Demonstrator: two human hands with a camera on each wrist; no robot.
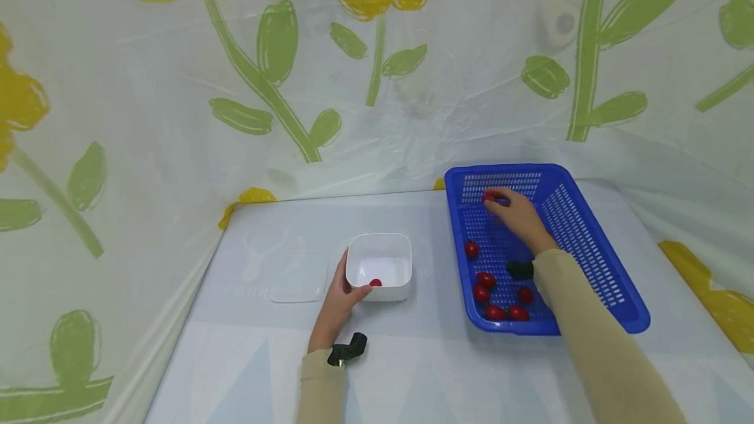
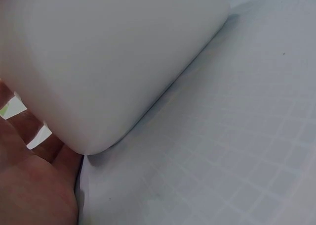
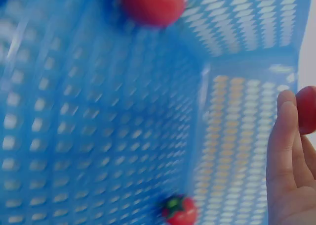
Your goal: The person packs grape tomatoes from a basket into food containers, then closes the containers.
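Observation:
My left hand (image 1: 340, 300) grips the near left side of a white square container (image 1: 397, 292), thumb at its rim and fingers along its side. One red cherry tomato (image 1: 376, 282) lies inside, against the near wall. My right hand (image 1: 520, 216) is over the far part of a blue plastic basket (image 1: 589, 264), pinching a cherry tomato (image 3: 307, 110) between thumb and fingertips. Several more cherry tomatoes (image 1: 518, 313) lie on the basket floor, mostly toward the near left. One with a green calyx (image 3: 179, 211) shows in the right wrist view.
A clear flat lid (image 1: 297, 277) lies left of the white container on the white-covered table (image 1: 400, 371). Behind the table hangs a pale sheet (image 1: 471, 84) printed with flowers. The basket's slotted walls rise around the right hand.

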